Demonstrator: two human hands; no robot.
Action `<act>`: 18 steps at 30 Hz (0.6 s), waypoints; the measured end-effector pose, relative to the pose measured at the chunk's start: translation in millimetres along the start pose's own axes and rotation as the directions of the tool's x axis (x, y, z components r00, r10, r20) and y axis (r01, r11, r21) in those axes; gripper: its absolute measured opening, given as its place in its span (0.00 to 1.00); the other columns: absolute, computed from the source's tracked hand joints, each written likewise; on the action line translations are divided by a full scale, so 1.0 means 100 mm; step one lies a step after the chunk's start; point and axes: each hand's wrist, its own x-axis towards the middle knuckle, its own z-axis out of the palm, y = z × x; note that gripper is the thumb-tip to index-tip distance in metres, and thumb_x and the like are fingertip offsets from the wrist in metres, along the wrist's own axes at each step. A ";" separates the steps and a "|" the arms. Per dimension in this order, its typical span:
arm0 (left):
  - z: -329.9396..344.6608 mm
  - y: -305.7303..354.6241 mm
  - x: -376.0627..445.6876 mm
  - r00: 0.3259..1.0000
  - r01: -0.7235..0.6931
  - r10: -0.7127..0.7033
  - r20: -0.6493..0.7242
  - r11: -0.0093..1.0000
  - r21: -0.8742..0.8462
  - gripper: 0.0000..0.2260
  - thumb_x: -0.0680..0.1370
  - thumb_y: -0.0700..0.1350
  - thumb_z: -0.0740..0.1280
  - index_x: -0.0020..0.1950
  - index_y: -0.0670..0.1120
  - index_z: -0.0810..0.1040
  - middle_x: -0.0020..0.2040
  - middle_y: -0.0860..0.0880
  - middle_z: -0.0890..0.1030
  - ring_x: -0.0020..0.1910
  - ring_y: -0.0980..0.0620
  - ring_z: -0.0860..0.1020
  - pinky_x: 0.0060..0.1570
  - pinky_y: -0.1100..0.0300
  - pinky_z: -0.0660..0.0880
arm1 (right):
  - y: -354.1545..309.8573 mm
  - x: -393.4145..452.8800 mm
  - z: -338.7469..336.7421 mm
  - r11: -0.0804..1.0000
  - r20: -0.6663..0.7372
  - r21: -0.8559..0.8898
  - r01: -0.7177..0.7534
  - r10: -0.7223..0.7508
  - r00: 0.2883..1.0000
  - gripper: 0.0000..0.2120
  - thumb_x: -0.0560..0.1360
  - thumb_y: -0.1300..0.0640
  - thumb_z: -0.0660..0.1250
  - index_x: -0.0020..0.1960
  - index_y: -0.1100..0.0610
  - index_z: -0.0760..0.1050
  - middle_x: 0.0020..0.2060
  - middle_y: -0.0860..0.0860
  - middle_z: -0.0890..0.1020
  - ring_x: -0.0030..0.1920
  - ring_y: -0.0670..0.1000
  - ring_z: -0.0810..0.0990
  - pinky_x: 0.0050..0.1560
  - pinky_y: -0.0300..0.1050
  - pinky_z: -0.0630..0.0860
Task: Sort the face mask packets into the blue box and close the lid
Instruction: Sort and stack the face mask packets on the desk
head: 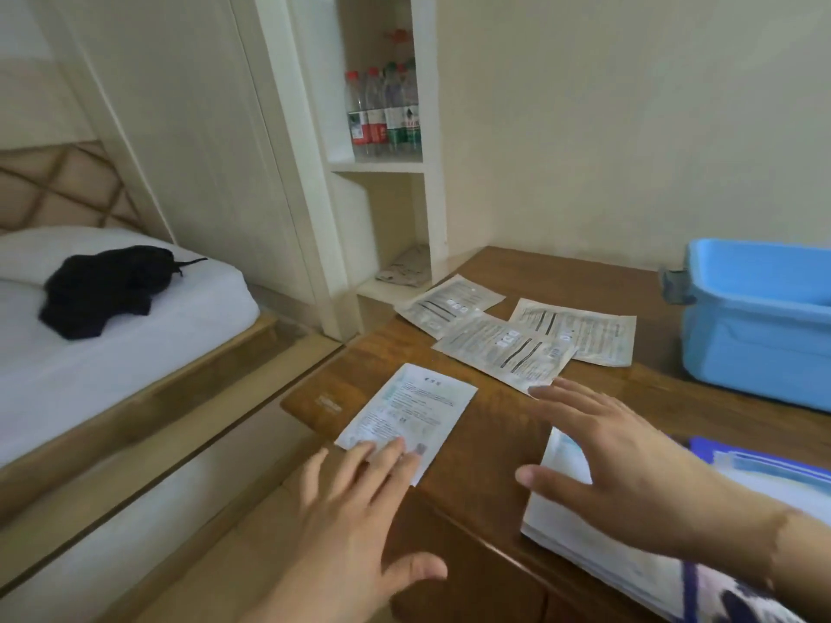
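Three grey face mask packets lie overlapping on the wooden table [494,442]: one at the far left [449,303], one in the middle [506,350], one to the right [584,330]. A white packet [411,409] lies nearer, at the table's left edge. My left hand [355,510] is flat, its fingertips resting on that packet's near corner. My right hand [616,456] hovers with fingers spread above a stack of white packets [557,501]. The open blue box [755,321] stands at the right. Its blue lid [728,454] lies near me, partly hidden by my right arm.
A bed [112,353] with a black garment [103,290] lies to the left, below table level. A white shelf unit [382,164] with several water bottles [384,110] stands behind the table's far left corner. The wall runs behind the table.
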 end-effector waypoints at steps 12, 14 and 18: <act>0.28 -0.24 -0.18 0.941 -0.136 0.146 -0.305 0.989 0.051 0.20 0.80 0.50 0.58 0.72 0.50 0.72 0.71 0.47 0.74 0.70 0.45 0.72 0.64 0.45 0.74 | -0.51 0.44 0.33 0.928 0.320 -0.195 0.316 -0.244 0.915 0.40 0.74 0.29 0.54 0.78 0.41 0.41 0.77 0.38 0.43 0.78 0.43 0.41 0.75 0.50 0.38; 0.27 -0.27 -0.15 0.911 -0.157 0.163 -0.378 0.987 0.046 0.19 0.80 0.46 0.57 0.70 0.51 0.72 0.69 0.48 0.77 0.68 0.46 0.74 0.62 0.46 0.76 | -0.48 0.45 0.34 0.926 0.291 -0.198 0.321 -0.257 0.921 0.41 0.73 0.27 0.54 0.78 0.41 0.42 0.78 0.37 0.44 0.77 0.42 0.42 0.76 0.51 0.38; 0.16 -0.25 -0.12 0.797 -0.122 -0.155 -0.584 0.905 -0.408 0.16 0.81 0.44 0.58 0.67 0.52 0.76 0.53 0.56 0.84 0.47 0.62 0.82 0.45 0.65 0.79 | -0.36 0.61 0.12 0.963 0.050 -0.086 0.254 -0.250 0.967 0.46 0.68 0.27 0.62 0.78 0.41 0.46 0.76 0.37 0.49 0.75 0.39 0.44 0.76 0.46 0.46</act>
